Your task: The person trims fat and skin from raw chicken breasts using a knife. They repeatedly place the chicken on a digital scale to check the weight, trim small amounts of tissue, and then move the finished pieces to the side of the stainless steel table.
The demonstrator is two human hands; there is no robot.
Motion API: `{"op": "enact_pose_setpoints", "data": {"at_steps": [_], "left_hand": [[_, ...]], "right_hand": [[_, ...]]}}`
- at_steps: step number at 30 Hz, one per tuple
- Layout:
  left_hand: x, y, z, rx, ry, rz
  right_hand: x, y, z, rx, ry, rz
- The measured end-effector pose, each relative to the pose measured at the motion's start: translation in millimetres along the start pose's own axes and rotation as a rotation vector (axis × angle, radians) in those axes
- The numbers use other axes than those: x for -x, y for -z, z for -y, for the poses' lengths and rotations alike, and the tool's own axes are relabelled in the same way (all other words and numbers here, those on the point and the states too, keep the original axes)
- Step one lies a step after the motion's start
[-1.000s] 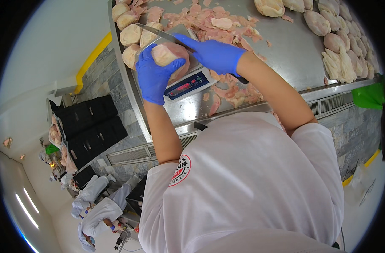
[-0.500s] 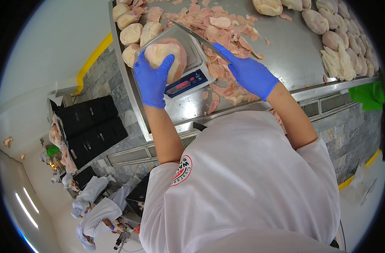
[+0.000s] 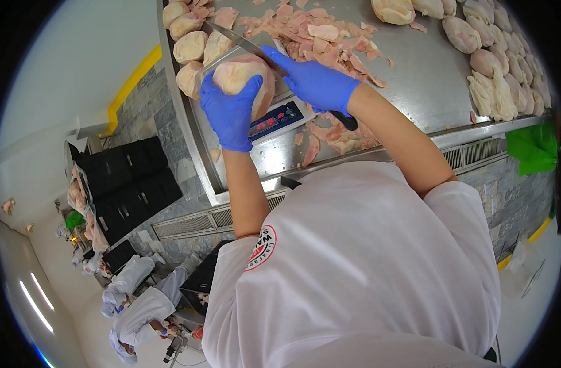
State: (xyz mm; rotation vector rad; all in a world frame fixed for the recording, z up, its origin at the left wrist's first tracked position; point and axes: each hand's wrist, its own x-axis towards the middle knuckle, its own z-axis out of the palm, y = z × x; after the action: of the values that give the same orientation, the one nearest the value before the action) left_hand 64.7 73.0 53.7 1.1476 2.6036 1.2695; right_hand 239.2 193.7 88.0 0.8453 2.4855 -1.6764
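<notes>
Blue-gloved, my left hand (image 3: 230, 118) grips the near left side of a rounded lump of raw poultry meat (image 3: 247, 76), thumb and fingers apart around it. The lump, pale with pink flesh along its right side, is over the digital scale (image 3: 300, 111); whether it rests fully on the pan is hidden. In my right hand (image 3: 322, 84), gloved too, is a knife (image 3: 239, 39) with a long blade and a black handle. Its blade points to the far left, passing just beyond the lump; I cannot tell if it touches.
Pink meat trimmings (image 3: 317, 46) lie heaped behind and right of the scale on the metal table (image 3: 421, 73). Several rounded meat pieces (image 3: 190, 47) line the left edge, and more poultry pieces (image 3: 461, 34) crowd the right. Co-workers (image 3: 147, 313) stand at lower left, near black crates (image 3: 130, 184).
My right hand has moved left with the knife, bringing the blade close to the lump's far side. My left hand and the lump have shifted slightly right.
</notes>
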Motion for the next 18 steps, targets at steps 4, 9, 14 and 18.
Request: {"op": "enact_pose_setpoints", "data": {"at_steps": [4,9,14,18], "left_hand": [[0,0,-8,0.026,-0.003,-0.019],[0,-10,6,0.031,0.044,-0.114],[-2,1,29,0.077,0.011,-0.144],[-1,29,20,0.078,0.053,-0.239]], "right_hand": [[1,-18,-22,0.061,-0.02,-0.006],[51,-23,-33,-0.092,-0.091,0.041],[77,-2,-57,0.16,-0.119,-0.09],[83,5,-110,0.293,-0.119,-0.393]]}}
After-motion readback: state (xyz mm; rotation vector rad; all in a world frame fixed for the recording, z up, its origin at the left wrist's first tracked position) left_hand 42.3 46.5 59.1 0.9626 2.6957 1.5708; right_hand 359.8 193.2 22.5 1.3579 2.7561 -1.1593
